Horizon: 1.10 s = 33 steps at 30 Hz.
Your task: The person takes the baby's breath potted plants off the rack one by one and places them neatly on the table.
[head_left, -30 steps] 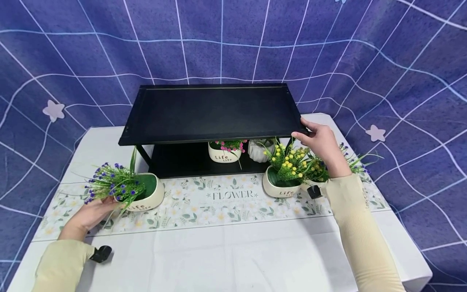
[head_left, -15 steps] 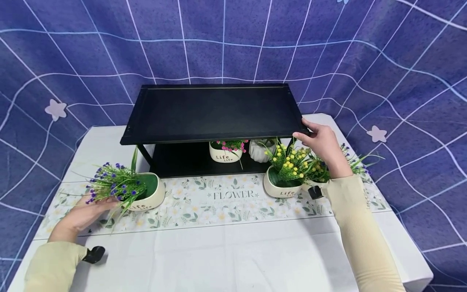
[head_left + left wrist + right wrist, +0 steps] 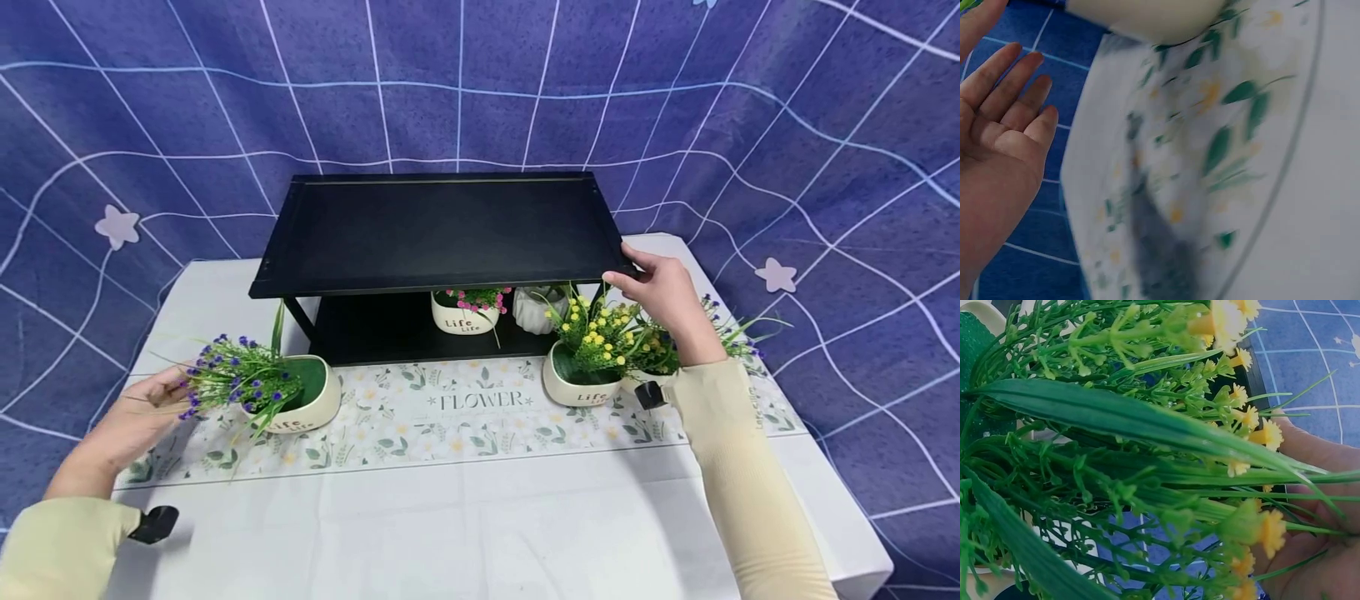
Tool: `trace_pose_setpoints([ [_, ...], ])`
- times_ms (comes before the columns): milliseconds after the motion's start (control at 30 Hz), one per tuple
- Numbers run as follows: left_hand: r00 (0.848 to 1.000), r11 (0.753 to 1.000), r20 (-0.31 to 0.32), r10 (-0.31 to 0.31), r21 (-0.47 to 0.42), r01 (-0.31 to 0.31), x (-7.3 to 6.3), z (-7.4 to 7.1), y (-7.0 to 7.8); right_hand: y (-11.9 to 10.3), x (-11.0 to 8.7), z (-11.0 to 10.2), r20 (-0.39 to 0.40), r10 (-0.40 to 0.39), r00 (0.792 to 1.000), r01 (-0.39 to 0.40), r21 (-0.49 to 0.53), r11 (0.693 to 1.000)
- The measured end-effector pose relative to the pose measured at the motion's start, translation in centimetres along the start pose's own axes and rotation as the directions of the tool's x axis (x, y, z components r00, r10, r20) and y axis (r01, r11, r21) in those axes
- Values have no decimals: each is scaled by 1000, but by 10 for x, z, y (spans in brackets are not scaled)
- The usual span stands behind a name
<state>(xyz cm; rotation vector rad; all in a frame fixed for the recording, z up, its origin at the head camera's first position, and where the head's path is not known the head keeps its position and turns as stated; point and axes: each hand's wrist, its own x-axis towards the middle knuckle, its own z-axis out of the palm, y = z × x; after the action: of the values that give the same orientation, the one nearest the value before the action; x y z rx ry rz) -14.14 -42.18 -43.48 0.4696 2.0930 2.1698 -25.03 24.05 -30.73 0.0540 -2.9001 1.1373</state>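
My left hand point(image 3: 142, 415) is beside the purple flowers of a cream oval planter point(image 3: 313, 407) at the left of the table. In the left wrist view the palm point(image 3: 1000, 150) faces up with relaxed, slightly bent fingers, apart from the planter's base point(image 3: 1154, 19). At the front right corner of a black two-tier shelf point(image 3: 450, 233), my right hand point(image 3: 660, 292) grips the edge, thumb in front and fingers at the side. Yellow flowers point(image 3: 1270, 532) partly hide that hand point(image 3: 1316, 562) in the right wrist view.
Below the shelf top stand a pink-flowered planter point(image 3: 461, 321) and a white ribbed pot point(image 3: 532, 312). A yellow-flowered planter point(image 3: 573, 387) sits in front of the shelf, with more plants under the right forearm. A floral runner point(image 3: 427, 433) crosses the white table point(image 3: 450, 517).
My left hand has let go of the purple-flowered planter and moved away to the left. The right hand keeps its grip on the shelf corner, and the planters stay where they were.
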Motion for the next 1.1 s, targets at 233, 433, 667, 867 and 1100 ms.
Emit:
trace_pose_setpoints([
  [233, 989, 796, -75, -130, 587, 150, 13, -7, 48, -1, -1, -1, -6, -4, 1000, 4, 1, 1000],
  [433, 991, 686, -119, -63, 716, 130, 22, -8, 80, -2, 1, -1, 4, -5, 1000, 5, 13, 1000],
  [667, 989, 649, -142, -48, 748, 140, 39, 5, 115, -1, 1, -1, -4, 19, 1000, -19, 14, 1000],
  [867, 998, 670, -53, -21, 741, 54, 57, 25, 143, -1, 1, -1, -4, -6, 1000, 6, 8, 1000],
  [1100, 996, 663, 67, -57, 749, -13, 74, 53, 168, -2, 1, -2, -7, 7, 1000, -7, 17, 1000],
])
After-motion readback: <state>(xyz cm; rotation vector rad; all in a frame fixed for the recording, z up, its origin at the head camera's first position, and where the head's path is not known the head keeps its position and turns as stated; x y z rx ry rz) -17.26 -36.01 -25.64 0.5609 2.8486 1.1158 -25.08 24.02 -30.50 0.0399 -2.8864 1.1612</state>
